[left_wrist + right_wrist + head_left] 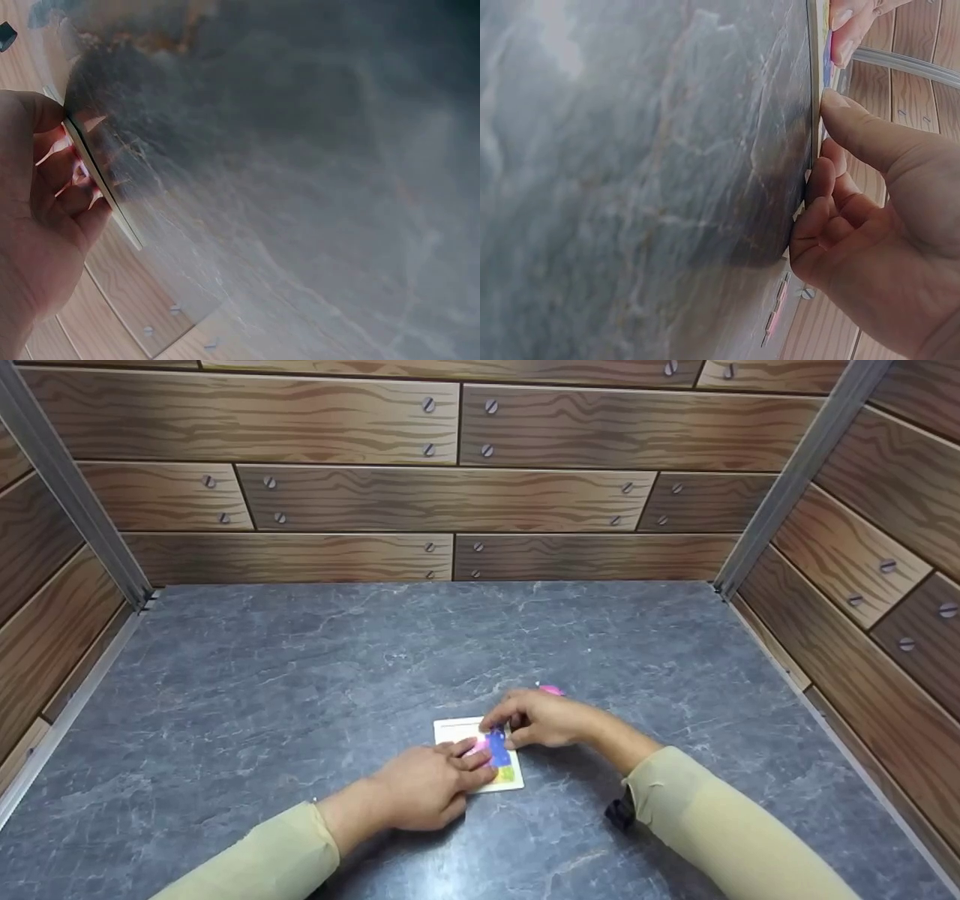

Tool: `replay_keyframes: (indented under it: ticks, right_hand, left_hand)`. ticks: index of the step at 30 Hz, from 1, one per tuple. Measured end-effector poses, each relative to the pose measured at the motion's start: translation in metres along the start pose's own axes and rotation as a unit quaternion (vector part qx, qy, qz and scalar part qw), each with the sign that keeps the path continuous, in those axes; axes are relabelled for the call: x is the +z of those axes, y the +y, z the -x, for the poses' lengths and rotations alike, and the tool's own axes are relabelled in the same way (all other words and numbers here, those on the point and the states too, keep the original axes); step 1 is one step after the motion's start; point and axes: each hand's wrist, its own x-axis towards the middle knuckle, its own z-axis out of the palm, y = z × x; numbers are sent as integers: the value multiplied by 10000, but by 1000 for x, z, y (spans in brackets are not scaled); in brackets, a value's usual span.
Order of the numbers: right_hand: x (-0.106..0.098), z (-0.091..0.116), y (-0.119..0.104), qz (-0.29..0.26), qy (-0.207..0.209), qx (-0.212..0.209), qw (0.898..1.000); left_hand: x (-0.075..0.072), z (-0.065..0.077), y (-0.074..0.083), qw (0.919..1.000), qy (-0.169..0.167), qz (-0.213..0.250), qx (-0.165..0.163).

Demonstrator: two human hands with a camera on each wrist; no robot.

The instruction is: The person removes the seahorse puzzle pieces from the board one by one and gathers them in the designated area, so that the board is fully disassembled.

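Observation:
A small white-bordered puzzle board [444, 729] lies flat on the table, with pink, blue and yellow-green areas. My left hand [424, 787] rests over its left side, extended fingers pressing on the pink and blue part; in the left wrist view those fingers lie along the board's edge [101, 176]. At the upper right of the board, my right hand [551, 720] pinches a blue puzzle piece [497, 751] between thumb and index finger. The thumb [840, 101] touches the board's top face in the right wrist view, while the other fingers curl at the tabletop. Part of the picture is hidden under my hands.
Just behind my right hand, a pink piece [551, 689] lies on the grey marbled tabletop [300, 675]. Wood-patterned panels [450, 499] wall in the back and both sides, with metal posts [795, 480] at the rear corners.

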Motion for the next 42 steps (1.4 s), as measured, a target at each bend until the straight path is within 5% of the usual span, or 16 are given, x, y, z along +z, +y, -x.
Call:
replay_keyframes:
  ticks: [42]
  right_hand:
    - [7,4,2,-136,279,35,9995]
  left_hand:
    - [1,-1,0,9998,-6,162,-60]
